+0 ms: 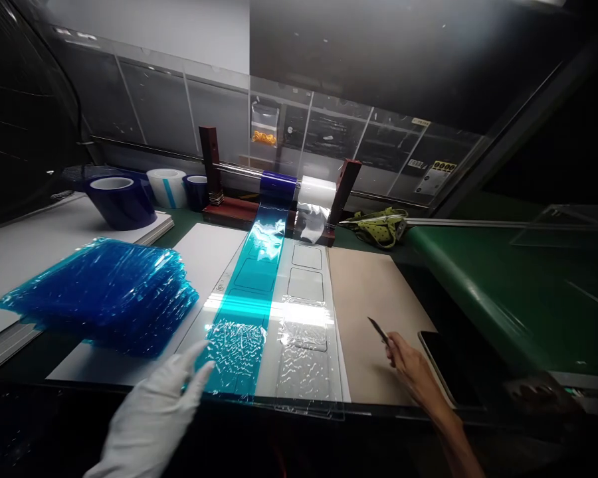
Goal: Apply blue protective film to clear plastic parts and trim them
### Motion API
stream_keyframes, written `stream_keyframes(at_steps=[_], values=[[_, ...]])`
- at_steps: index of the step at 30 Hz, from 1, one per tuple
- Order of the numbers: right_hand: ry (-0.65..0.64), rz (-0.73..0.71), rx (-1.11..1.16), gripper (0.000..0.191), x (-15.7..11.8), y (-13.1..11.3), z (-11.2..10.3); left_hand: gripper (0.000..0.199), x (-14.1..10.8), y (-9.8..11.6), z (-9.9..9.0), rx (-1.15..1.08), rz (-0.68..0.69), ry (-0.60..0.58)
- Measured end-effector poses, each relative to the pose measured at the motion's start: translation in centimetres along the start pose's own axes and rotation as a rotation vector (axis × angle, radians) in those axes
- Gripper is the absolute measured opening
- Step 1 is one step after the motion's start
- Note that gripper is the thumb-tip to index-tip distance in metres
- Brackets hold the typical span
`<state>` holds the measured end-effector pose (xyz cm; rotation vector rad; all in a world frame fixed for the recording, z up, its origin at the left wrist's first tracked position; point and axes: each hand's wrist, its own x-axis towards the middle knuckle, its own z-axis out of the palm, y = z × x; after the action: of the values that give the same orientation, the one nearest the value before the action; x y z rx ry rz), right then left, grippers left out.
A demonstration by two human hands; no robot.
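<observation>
My left hand [154, 401], in a white glove, is at the near left corner of a blue film strip [252, 279]. Its thumb and finger are apart, close to the film's edge. The strip runs down from a blue film roll [278, 187] over a clear sheet with outlined rectangles [305, 283], and its near part is wrinkled. Bare, my right hand [407, 364] grips a small pointed knife [377, 328] above the brown board [373, 285]. Beside the blue strip, wrinkled clear film [303, 375] covers the sheet's near right part.
A stack of blue film-covered pieces [104, 289] stands at left. Behind are a large blue roll [122, 206], a white roll [165, 189] and a roll stand [349, 192] with a clear film roll [317, 192]. A phone [448, 365] lies by my right hand, near a green belt [503, 299].
</observation>
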<state>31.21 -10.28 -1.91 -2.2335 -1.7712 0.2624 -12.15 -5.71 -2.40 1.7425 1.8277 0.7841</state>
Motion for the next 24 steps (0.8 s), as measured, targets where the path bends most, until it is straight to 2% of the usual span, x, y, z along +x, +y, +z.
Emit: stream_keyframes(at_steps=[2, 4, 7, 11, 14, 17, 19, 22, 24], values=[[-0.026, -0.109, -0.011, 0.035, 0.5, -3.4, 0.5, 0.045, -0.2, 3.0, 2.1, 0.227, 0.243, -0.115], [-0.040, -0.226, -0.040, 0.028, 1.3, -7.0, 1.3, 0.041, -0.4, 5.5, 4.5, 0.415, 0.414, -0.204], [-0.056, -0.378, -0.095, 0.023, 2.6, -11.5, 2.7, 0.040, -0.6, 7.2, 7.2, 0.574, 0.453, -0.233], [-0.073, -0.516, -0.165, 0.024, 4.1, -14.7, 4.3, 0.039, -0.7, 6.9, 7.9, 0.596, 0.438, -0.261], [-0.084, -0.569, -0.202, 0.024, 4.6, -15.4, 4.8, 0.042, -1.0, 6.4, 7.5, 0.599, 0.426, -0.272], [-0.088, -0.571, -0.228, 0.024, 4.7, -14.9, 4.6, 0.050, -1.2, 6.4, 7.3, 0.591, 0.405, -0.279], [-0.089, -0.556, -0.242, 0.023, 4.4, -13.9, 4.1, 0.067, -1.2, 6.6, 7.3, 0.575, 0.378, -0.306], [-0.098, -0.528, -0.263, 0.022, 3.9, -12.0, 3.1, 0.106, -1.4, 6.7, 7.8, 0.580, 0.330, -0.352], [-0.105, -0.506, -0.277, 0.021, 3.6, -10.7, 2.4, 0.120, -1.8, 6.0, 8.5, 0.593, 0.318, -0.364]])
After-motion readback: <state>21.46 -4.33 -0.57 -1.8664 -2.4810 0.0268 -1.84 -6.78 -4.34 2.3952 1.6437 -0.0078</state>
